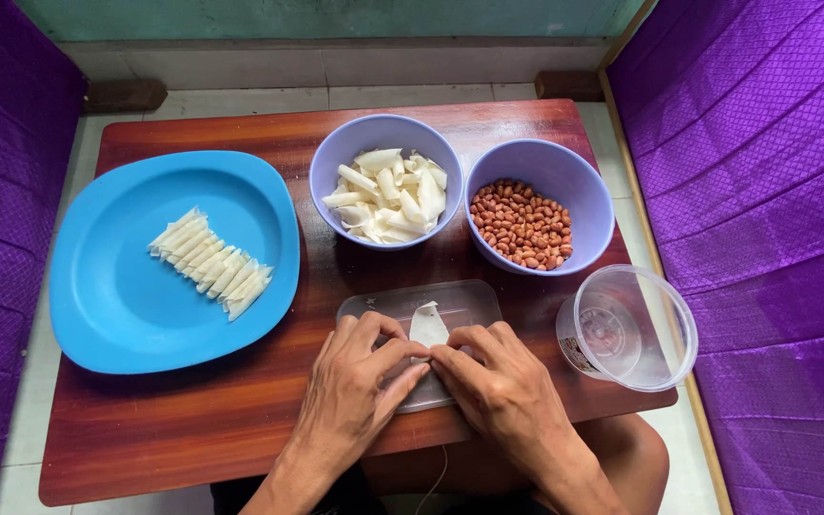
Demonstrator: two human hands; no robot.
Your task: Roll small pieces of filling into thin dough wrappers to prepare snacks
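Far left of the clear lid (450, 303): big blue plate (97, 286) hanging a bit over the table's (164, 429) left edge, with a neat slanted row of rolled wrappers (210, 264) laid side by side, probably lined up that way to keep from sticking or unrolling. Plenty of bare plate around that row. Just above the lid: lavender bowl (331, 157) piled with flat white wrapper pieces (388, 195), close enough to grab without stretching. On the lid itself: one pale wrapper (427, 324), pointed end aimed away, bottom end tucked under the fingertips. Left hand (355, 381) and right hand (503, 381) meeting in the middle, fingers curled and pinching down on the wrapper's near edge, looks like mid-roll. Lid likely serving as a smooth little work board. Up and right of the lid: second lavender bowl (584, 176) full of peanuts (523, 224). Right of the lid: empty clear tub (631, 329) tipped on its side, poking past the table's right edge, a bit risky for an elbow. Open wood mostly lower left of the lid; purple cushions (765, 238) boxing in both sides.
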